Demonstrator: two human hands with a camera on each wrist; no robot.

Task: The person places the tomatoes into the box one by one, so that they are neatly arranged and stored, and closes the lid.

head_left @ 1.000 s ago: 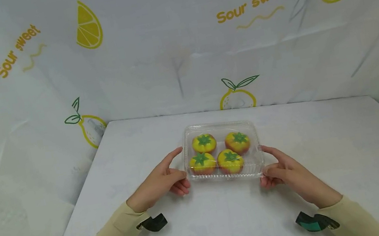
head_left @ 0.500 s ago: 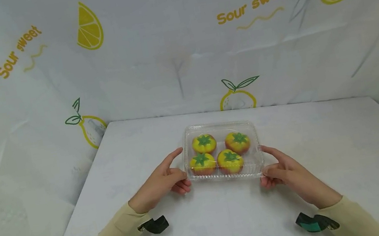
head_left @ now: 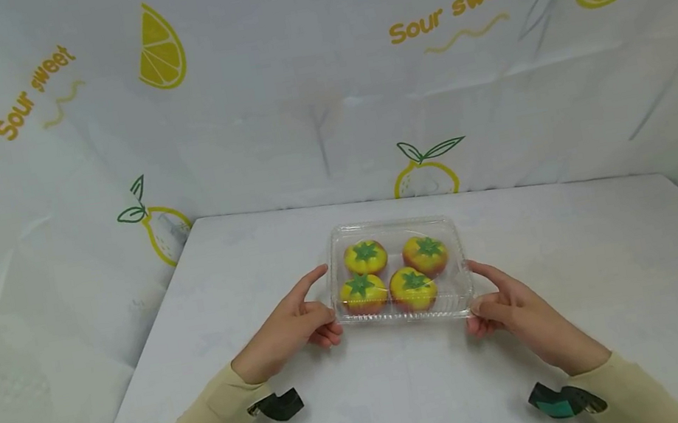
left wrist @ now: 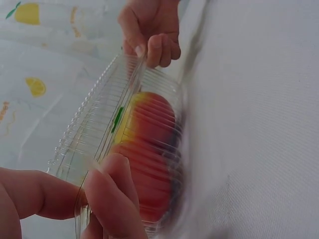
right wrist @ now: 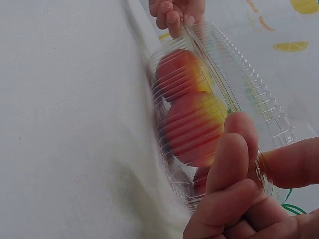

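A clear plastic clamshell box (head_left: 390, 233), lid down, sits on the white table in the head view. Inside it are several round yellow-and-red fruits (head_left: 365, 258) with green star-shaped tops, like persimmons. My left hand (head_left: 285, 329) pinches the rim near the box's front left corner, its index finger stretched along the left side. At the front right corner my right hand (head_left: 520, 312) holds the rim between thumb and fingers. Both wrist views show the box's ribbed wall (left wrist: 154, 79) close up, with fingertips (right wrist: 239, 129) on its rim.
The white table (head_left: 384, 398) extends around the box. Behind it hangs a pale cloth backdrop (head_left: 261, 67) with lemon prints and lettering. A dark device (head_left: 280, 405) is strapped below the left cuff, and another dark device (head_left: 555, 400) below the right.
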